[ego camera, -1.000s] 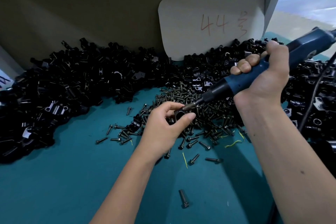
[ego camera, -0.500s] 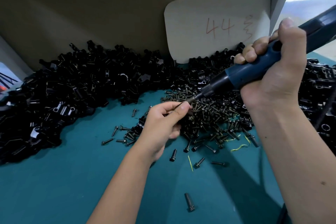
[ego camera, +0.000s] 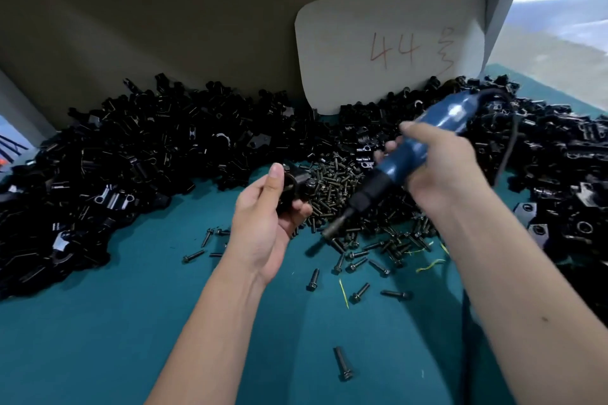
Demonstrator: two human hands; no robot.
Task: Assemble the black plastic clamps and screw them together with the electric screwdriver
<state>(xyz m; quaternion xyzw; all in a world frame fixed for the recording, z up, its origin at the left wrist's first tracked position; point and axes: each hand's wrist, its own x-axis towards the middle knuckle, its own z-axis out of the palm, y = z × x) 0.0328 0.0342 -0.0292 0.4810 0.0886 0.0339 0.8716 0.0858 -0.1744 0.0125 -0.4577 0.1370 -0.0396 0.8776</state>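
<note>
- Hundreds of black clamp parts [ego camera: 108, 174] lie heaped along the left and back of the teal table [ego camera: 98, 322], the pile curving round toward the near left edge.
- Loose screws [ego camera: 194, 255] lie scattered on the table just right of that heap.
- Left hand [ego camera: 263, 227] is raised over the table near the middle, thumb upright, fingers curled round a black clamp [ego camera: 294, 189]; the clamp sits between thumb and fingertips, clear of the table.
- Screw pile [ego camera: 339, 187] lies just right of the held clamp, thick at the back and thinning toward the front into single screws.
- One screw [ego camera: 342, 363] lies alone near the front, well apart from the rest.
- White card [ego camera: 388, 43] marked "44" in red leans against the back wall [ego camera: 164, 10], its foot behind the parts.
- Screwdriver [ego camera: 404, 161], blue with a black nose, slants down to the left; its bit tip is over the front edge of the screw pile, near the left hand but apart from the clamp. Whether the tip touches a screw I cannot tell.
- Right hand [ego camera: 441, 168] grips the blue body, fingers wrapped round it, thumb along the top.
- Cable [ego camera: 508, 145] runs from the tool's rear down past the right forearm.
- More clamp parts [ego camera: 566, 174] are heaped on the right of the table.
</note>
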